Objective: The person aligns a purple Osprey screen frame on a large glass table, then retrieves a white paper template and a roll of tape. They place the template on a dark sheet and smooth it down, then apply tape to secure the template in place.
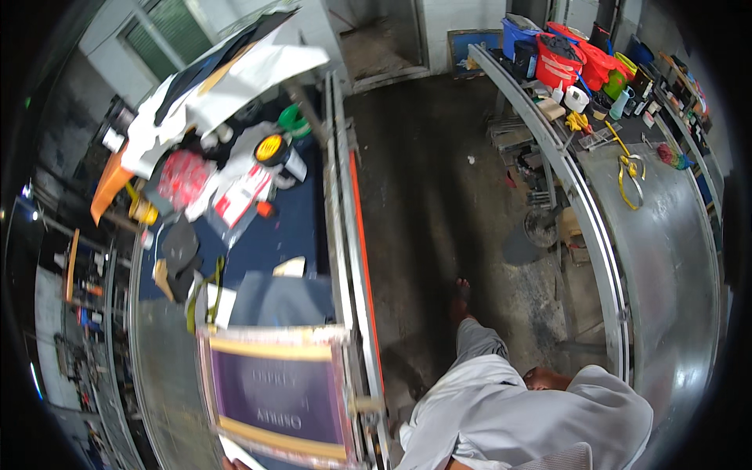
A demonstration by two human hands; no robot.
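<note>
At the bottom edge on the left, a small part of my left hand point(233, 464) shows beside a white sheet point(241, 453). Its fingers are mostly cut off, so whether it grips the sheet is unclear. Just above lies a screen-printing frame point(340, 392) with a purple mesh and yellowish strips along two sides, resting on the left table. My right hand point(540, 378) shows partly between folds of my light grey clothing; its fingers are hidden and nothing held can be made out. One bare foot point(462, 288) is stretched forward on the floor.
The long left table point(168, 368) carries a black tub with a yellow lid point(270, 149), a green container point(294, 121), cloths and large white sheets point(266, 74). A metal table point(666, 258) on the right holds red bags and bottles. A dark floor aisle leads toward a doorway.
</note>
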